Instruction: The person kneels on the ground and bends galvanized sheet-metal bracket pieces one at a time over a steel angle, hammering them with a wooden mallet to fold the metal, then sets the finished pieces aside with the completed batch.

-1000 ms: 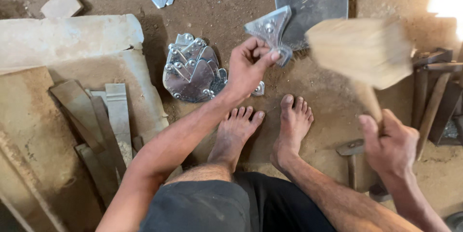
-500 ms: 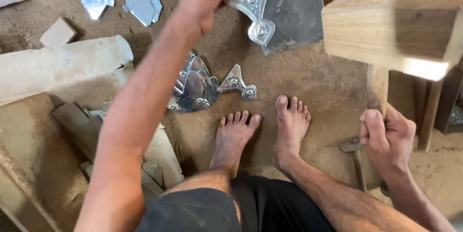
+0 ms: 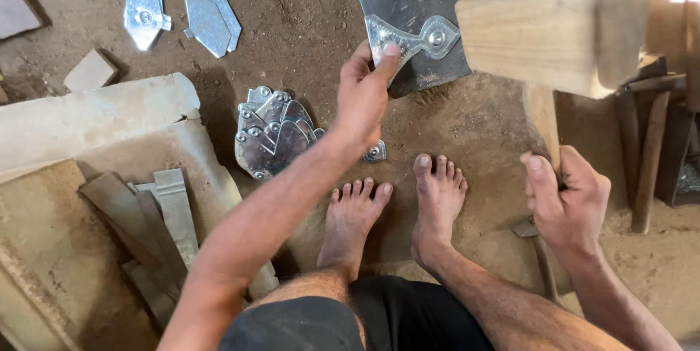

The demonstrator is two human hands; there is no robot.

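Wooden mallet (image 3: 547,30) raised — head crosswise, handle down

No packages, labels, signs, screens apparent.
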